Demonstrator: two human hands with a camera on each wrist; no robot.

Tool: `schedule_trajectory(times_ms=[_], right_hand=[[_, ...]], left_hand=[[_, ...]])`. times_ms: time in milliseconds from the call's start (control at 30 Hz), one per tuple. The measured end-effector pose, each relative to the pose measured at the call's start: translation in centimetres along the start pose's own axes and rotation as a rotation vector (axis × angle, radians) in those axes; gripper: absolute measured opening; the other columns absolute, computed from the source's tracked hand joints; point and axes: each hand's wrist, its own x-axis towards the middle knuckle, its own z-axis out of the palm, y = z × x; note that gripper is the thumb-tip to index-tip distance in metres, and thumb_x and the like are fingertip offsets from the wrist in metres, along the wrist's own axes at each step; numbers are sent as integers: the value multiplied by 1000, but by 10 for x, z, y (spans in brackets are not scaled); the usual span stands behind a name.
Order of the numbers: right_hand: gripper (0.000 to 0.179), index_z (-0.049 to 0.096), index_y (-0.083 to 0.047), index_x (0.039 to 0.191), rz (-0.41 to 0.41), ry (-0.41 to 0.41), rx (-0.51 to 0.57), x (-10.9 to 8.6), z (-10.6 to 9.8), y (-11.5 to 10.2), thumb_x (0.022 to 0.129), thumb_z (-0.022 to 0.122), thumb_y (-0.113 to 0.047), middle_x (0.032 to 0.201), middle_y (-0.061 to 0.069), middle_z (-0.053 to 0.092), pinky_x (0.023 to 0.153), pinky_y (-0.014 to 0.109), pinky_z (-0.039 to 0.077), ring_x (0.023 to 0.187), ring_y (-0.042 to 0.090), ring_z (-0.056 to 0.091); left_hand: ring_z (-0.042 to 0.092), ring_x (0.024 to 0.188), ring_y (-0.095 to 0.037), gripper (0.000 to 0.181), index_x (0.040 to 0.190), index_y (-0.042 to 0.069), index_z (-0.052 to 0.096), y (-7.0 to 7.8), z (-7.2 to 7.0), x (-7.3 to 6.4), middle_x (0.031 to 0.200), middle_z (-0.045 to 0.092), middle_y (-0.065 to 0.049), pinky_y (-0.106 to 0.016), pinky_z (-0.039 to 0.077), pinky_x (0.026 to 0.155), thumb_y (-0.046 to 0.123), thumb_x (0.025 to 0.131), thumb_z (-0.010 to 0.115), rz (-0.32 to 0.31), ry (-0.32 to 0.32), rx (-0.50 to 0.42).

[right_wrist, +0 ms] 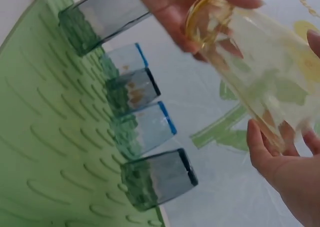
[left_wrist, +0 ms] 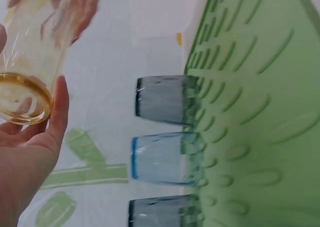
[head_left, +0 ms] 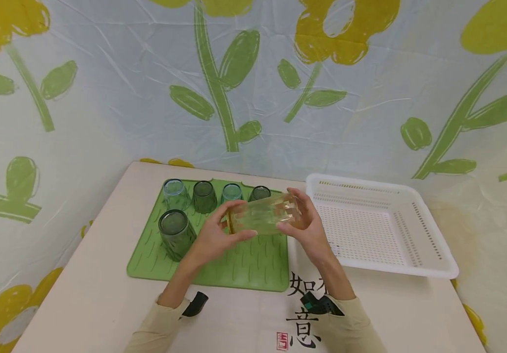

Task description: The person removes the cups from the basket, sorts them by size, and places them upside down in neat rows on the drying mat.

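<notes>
A clear yellow glass tumbler (head_left: 260,215) lies sideways in the air above the green mat (head_left: 249,269). My left hand (head_left: 215,238) grips its thick amber bottom end, which also shows in the left wrist view as an amber base (left_wrist: 25,104). At the other end my right hand (head_left: 308,228) holds the tumbler, thumb in front and fingers behind. Left of the hands, a large dark grey glass (head_left: 176,238) stands bottom-up on the mat. Along the mat's back edge is a row of smaller glasses, among them a light blue one (head_left: 176,196) and a dark grey one (head_left: 204,198).
To the right of the mat sits a white perforated plastic basket (head_left: 417,270). The pale table (head_left: 236,321) carries black written characters near its front. Behind it hangs a flower-patterned cloth (head_left: 139,98).
</notes>
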Motion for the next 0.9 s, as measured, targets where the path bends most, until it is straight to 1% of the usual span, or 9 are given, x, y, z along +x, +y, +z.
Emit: schedule_trajectory(times_ms=[67, 167, 267, 400, 467, 567, 700, 767, 900], right_hand=[[84, 36, -15, 157, 13, -31, -44, -1, -2, 0, 87, 78, 0, 156, 6, 38, 89, 34, 57, 132, 26, 48], [86, 34, -12, 157, 25, -97, -95, -3, -4, 2, 86, 81, -2, 156, 8, 38, 91, 39, 57, 132, 29, 49], [84, 34, -10, 156, 18, -178, -144, -5, -6, 5, 87, 81, -3, 155, 13, 41, 100, 44, 53, 132, 32, 54], [83, 38, -14, 155, 19, -261, -226, -5, -5, 9, 87, 83, -6, 156, 12, 43, 107, 50, 47, 137, 31, 51], [84, 40, -18, 155, 40, -278, -296, -6, -2, 10, 85, 86, -10, 156, 8, 45, 109, 53, 44, 139, 29, 50], [91, 39, -26, 157, 78, -295, -447, -8, 4, 11, 82, 90, -22, 155, 0, 47, 111, 55, 40, 140, 25, 49], [99, 35, -27, 159, 83, -334, -601, -8, 15, 15, 78, 92, -37, 155, -3, 47, 112, 54, 40, 141, 21, 46], [100, 35, -25, 158, 80, -347, -626, -8, 20, 19, 77, 92, -40, 152, -4, 50, 111, 54, 41, 140, 20, 47], [97, 37, -27, 156, 79, -341, -606, -8, 26, 28, 77, 92, -40, 148, -8, 53, 110, 53, 41, 138, 16, 48]], left_hand=[[55, 126, -23, 68, 144, 24, 55, 5, -4, 0, 140, 57, 0, -52, 47, 105, 27, 84, 88, 27, 18, 12], [57, 121, -25, 68, 143, 21, 55, 10, -9, 0, 135, 58, -2, -53, 47, 103, 25, 83, 89, 54, 20, 16], [55, 124, -27, 69, 143, 21, 54, 14, -13, -1, 134, 58, -1, -56, 46, 104, 25, 83, 89, 60, 20, 28], [49, 133, -23, 68, 141, 25, 54, 17, -17, -2, 135, 60, 2, -62, 39, 108, 25, 83, 89, 58, 24, 44], [49, 134, -20, 69, 141, 28, 54, 19, -18, -3, 136, 60, 3, -63, 37, 109, 25, 83, 89, 57, 21, 44], [48, 136, -18, 71, 142, 32, 53, 21, -18, -3, 140, 58, 6, -65, 36, 110, 27, 82, 90, 58, 14, 63], [50, 135, -15, 74, 145, 36, 51, 24, -14, -1, 144, 55, 11, -61, 38, 110, 33, 82, 90, 67, -17, 119], [52, 133, -15, 74, 146, 35, 50, 24, -12, -1, 145, 54, 11, -58, 41, 109, 35, 82, 89, 78, -34, 149], [51, 132, -17, 77, 148, 31, 51, 22, -8, 0, 144, 54, 8, -53, 42, 109, 36, 81, 90, 100, -46, 213]])
